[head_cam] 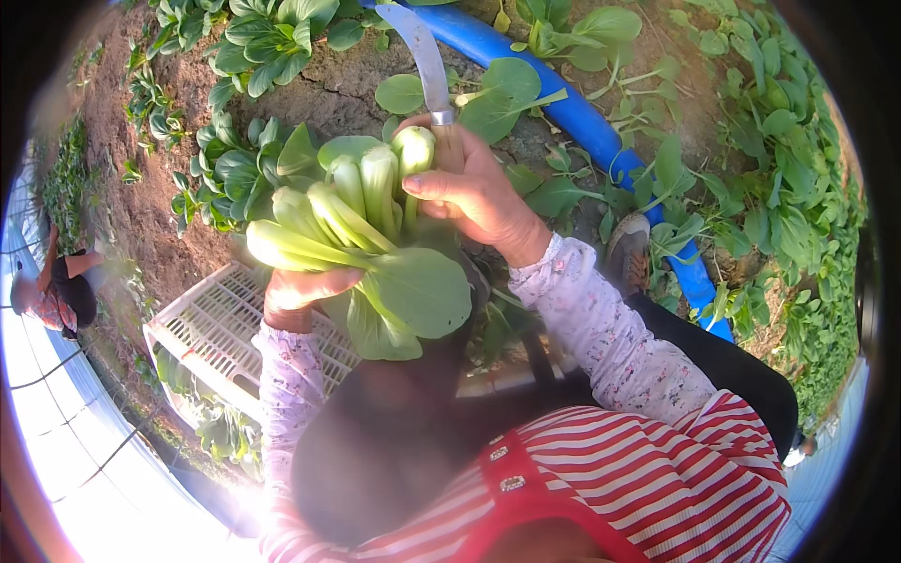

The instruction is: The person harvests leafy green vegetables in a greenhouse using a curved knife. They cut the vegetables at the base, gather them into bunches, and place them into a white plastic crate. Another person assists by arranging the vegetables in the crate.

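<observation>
Several cut bok choy heads (345,204) form a bunch in front of me, pale stem bases fanned up and to the left, broad green leaves hanging below. My left hand (310,285) is closed around the bunch from beneath on its left side. In my right hand (479,190) is the wooden handle of a knife (431,67), its curved steel blade pointing up and away from me. The right thumb and fingers also touch one bok choy head (414,149) at the bunch's right edge. My right fingers are partly hidden behind the handle and the stems.
A white slatted plastic crate (211,324) holding greens stands at lower left. A blue hose (598,127) curves over the soil beyond and right of my hands. Bok choy plants (239,169) grow around, denser at right. Another person (60,288) is at far left.
</observation>
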Action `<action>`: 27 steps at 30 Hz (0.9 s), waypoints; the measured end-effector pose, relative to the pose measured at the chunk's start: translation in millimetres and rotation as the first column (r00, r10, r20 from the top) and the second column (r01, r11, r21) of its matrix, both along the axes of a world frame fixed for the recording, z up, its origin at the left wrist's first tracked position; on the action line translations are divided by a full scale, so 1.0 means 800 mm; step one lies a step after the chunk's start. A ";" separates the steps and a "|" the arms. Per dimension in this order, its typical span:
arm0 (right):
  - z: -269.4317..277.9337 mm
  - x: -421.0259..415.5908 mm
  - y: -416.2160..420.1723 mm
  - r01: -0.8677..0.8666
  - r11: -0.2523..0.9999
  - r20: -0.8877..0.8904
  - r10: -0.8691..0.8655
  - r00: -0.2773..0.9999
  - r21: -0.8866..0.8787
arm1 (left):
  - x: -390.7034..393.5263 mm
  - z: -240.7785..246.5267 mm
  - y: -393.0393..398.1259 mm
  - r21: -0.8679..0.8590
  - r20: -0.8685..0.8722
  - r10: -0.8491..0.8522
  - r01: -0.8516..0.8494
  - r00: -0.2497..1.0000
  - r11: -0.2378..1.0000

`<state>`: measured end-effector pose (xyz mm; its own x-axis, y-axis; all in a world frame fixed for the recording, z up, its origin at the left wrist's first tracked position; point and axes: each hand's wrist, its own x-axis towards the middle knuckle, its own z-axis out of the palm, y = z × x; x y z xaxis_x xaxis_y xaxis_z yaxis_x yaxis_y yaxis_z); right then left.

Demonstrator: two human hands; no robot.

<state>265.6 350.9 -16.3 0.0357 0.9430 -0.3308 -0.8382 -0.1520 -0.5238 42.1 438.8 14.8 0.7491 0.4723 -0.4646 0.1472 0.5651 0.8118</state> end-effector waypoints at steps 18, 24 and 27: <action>-0.077 0.000 -0.035 -0.245 0.922 0.328 0.341 0.881 -0.300 | 0.035 0.084 0.043 0.526 -0.737 0.131 0.442 0.663 0.727; -0.103 -0.035 -0.036 -0.381 0.795 0.713 0.598 0.366 -0.472 | 0.024 0.056 0.052 0.283 -0.833 -0.235 0.750 0.502 0.598; -0.082 -0.055 -0.024 -0.512 0.772 0.801 0.549 0.239 -0.377 | -0.006 -0.009 0.030 0.180 -0.906 -0.317 0.933 0.280 0.311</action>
<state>221.7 331.5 -82.0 -0.2017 0.8534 -0.4806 0.3099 -0.4099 -0.8579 37.6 462.6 7.9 0.5465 0.3258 -0.7715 0.7508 -0.5988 0.2790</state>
